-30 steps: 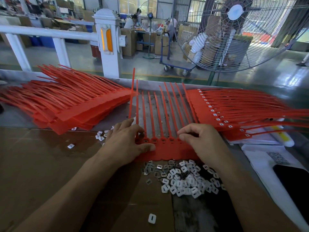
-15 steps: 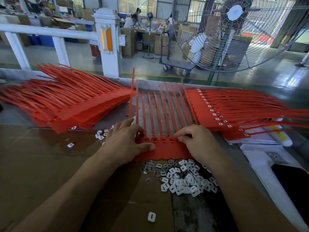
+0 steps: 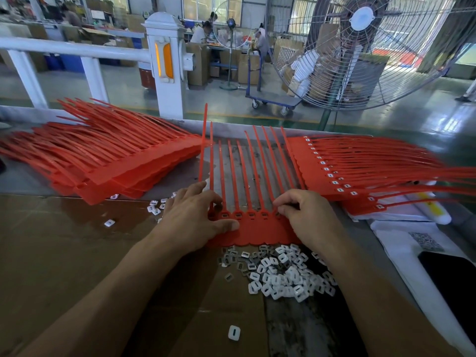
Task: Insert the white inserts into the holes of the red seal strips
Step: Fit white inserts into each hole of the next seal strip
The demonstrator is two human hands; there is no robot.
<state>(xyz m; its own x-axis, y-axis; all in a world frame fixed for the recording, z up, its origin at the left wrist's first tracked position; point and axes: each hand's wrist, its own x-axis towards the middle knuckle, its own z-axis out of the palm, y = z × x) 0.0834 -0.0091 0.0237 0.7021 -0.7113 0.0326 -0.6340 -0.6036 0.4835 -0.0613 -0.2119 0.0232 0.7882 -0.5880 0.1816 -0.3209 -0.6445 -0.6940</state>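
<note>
A red seal strip sheet (image 3: 260, 230) lies flat in front of me, its tails pointing away. Several holes in its head row show inserts. My left hand (image 3: 195, 217) rests on the sheet's left end, thumb pressed flat on the red band. My right hand (image 3: 306, 215) has curled fingers, with the fingertips pinched down on a hole near the sheet's right end; the insert under them is hidden. A pile of white inserts (image 3: 280, 274) lies just below the sheet, between my forearms.
A stack of red strips (image 3: 110, 161) lies at the left. At the right lies a second stack of red strips (image 3: 334, 171) with white inserts in place. A single insert (image 3: 234, 332) lies near me, and loose inserts (image 3: 154, 208) lie left of my hand. A black phone (image 3: 453, 274) lies on white paper (image 3: 401, 243).
My right hand has shifted a little to the left along the row of holes. My left hand has stayed in place on the sheet.
</note>
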